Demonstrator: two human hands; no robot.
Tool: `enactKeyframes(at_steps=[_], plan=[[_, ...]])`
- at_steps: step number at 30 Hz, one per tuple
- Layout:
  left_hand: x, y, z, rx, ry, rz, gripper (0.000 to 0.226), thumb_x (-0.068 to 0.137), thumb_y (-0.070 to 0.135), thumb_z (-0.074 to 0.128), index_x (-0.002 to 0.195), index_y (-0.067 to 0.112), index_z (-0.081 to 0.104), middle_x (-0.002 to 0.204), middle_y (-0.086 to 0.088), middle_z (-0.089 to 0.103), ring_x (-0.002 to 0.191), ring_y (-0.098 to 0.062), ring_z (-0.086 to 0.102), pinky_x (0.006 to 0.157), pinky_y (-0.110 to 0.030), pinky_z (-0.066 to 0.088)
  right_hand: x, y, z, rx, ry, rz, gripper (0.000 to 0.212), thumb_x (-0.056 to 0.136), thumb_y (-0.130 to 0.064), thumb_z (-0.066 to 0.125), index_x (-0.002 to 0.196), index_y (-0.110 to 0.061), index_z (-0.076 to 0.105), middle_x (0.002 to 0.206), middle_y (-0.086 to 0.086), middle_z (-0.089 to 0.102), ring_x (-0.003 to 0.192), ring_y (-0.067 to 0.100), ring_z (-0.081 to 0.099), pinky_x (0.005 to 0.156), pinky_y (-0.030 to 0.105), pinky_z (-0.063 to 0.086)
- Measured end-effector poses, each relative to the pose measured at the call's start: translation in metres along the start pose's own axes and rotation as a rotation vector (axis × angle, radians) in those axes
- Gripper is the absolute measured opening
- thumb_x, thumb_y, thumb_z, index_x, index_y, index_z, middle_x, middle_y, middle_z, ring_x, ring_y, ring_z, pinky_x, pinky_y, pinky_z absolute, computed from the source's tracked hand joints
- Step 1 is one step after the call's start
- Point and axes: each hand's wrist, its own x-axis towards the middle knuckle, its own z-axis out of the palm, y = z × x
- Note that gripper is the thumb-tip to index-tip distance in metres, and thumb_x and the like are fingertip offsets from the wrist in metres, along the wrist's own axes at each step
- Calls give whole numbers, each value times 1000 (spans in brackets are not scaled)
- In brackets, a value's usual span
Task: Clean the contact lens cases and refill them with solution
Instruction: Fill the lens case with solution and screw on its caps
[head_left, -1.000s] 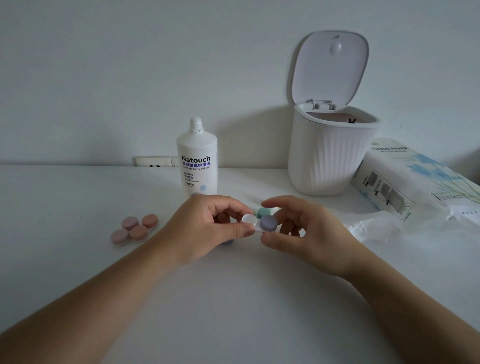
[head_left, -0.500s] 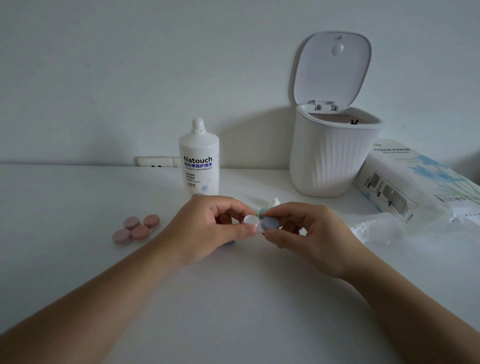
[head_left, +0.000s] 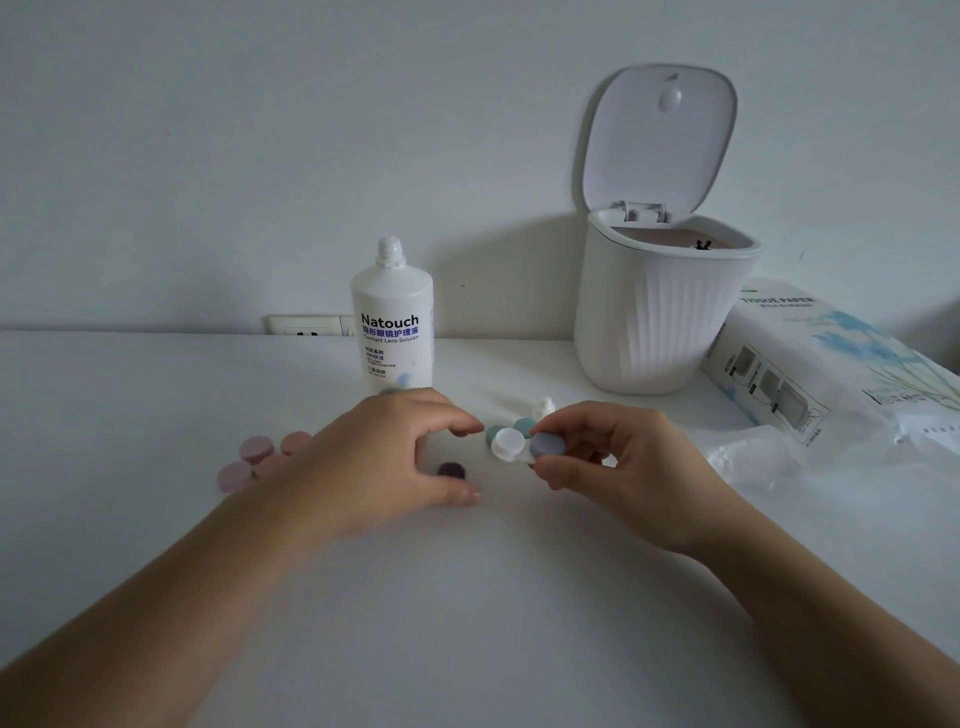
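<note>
My right hand (head_left: 618, 462) pinches a contact lens case (head_left: 511, 446) by its side with the light purple lid (head_left: 546, 445). The case's other white well has no lid on it. My left hand (head_left: 384, 462) arches over a dark purple lid (head_left: 451, 470) that lies on the white table (head_left: 467, 597), between thumb and fingers, and I see no contact with it. A teal case (head_left: 523, 426) lies just behind the held case. Pink cases (head_left: 253, 450) lie to the left, partly hidden by my left hand. The solution bottle (head_left: 393, 332) stands upright behind my left hand.
A white ribbed bin (head_left: 660, 312) with its lid up stands at the back right. A tissue paper pack (head_left: 831, 374) lies at the right with crumpled wrap (head_left: 753, 457) in front. A small white cap (head_left: 544, 408) sits behind the cases. A wall socket (head_left: 306, 325) is behind the table.
My left hand let go of the case and dropped toward the table, where the dark purple lid now lies. My right hand alone holds the case.
</note>
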Motion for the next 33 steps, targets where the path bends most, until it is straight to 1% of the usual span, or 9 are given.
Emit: enactKeyframes(at_steps=[3, 7, 9, 13, 18, 20, 22, 28, 33], plan=[[-2, -3, -2, 79, -76, -42, 42, 72, 61, 76, 110, 51, 63, 103, 48, 49, 91, 14, 50, 63, -16, 36, 0, 0, 0, 1, -5, 10, 14, 83, -21, 81, 92, -30, 75, 79, -11, 75, 68, 5, 64, 67, 12, 49], [-3, 1, -1, 96, -86, -55, 27, 80, 53, 72, 106, 53, 64, 95, 51, 48, 84, 17, 51, 53, -11, 33, -1, -2, 0, -15, -18, 10, 15, 83, -23, 81, 94, -30, 75, 81, -10, 76, 69, 8, 66, 68, 14, 50], [-3, 4, 0, 28, -71, -51, 24, 84, 44, 75, 105, 49, 67, 91, 47, 53, 79, 12, 54, 54, -11, 40, -1, -1, 0, -13, -18, 13, 14, 83, -23, 81, 94, -30, 76, 82, -10, 76, 70, 9, 66, 69, 15, 51], [0, 3, 1, -176, 75, 4, 22, 93, 27, 70, 113, 37, 71, 92, 20, 62, 72, -9, 55, 65, -13, 41, -1, -1, -1, 17, -20, 23, 14, 84, -22, 81, 95, -29, 76, 82, -8, 76, 74, 18, 68, 71, 20, 52], [3, 3, 2, -412, 201, 15, 11, 94, 30, 67, 96, 41, 72, 80, 21, 62, 61, -8, 49, 59, -12, 39, -2, -2, -1, 23, -21, 33, 15, 83, -21, 81, 92, -31, 75, 81, -9, 75, 68, 4, 63, 68, 16, 49], [4, 3, 4, -526, 209, -6, 9, 87, 35, 77, 92, 38, 70, 80, 18, 66, 61, -19, 49, 60, -23, 42, -2, -3, -1, 35, -20, 37, 15, 84, -20, 81, 93, -30, 76, 81, -9, 75, 67, 4, 62, 67, 13, 49], [4, 5, 6, -606, 218, 0, 21, 75, 45, 80, 88, 33, 69, 83, 9, 70, 67, -31, 52, 63, -32, 43, -2, -4, -1, 38, -25, 37, 14, 84, -19, 80, 94, -28, 76, 80, -8, 75, 67, 4, 62, 68, 14, 49], [2, 11, 11, -698, 202, 36, 27, 68, 47, 82, 87, 32, 70, 92, -1, 76, 68, -19, 58, 66, -37, 49, -2, -5, 0, 12, -36, 32, 14, 84, -21, 80, 96, -27, 76, 81, -8, 75, 69, 5, 65, 69, 18, 51], [0, 17, 15, -615, 162, 52, 26, 69, 46, 82, 88, 33, 69, 95, 2, 76, 72, -16, 62, 74, -41, 55, -2, -5, 1, 21, -44, 28, 16, 85, -21, 80, 100, -24, 76, 83, -4, 76, 77, 19, 70, 77, 31, 56]])
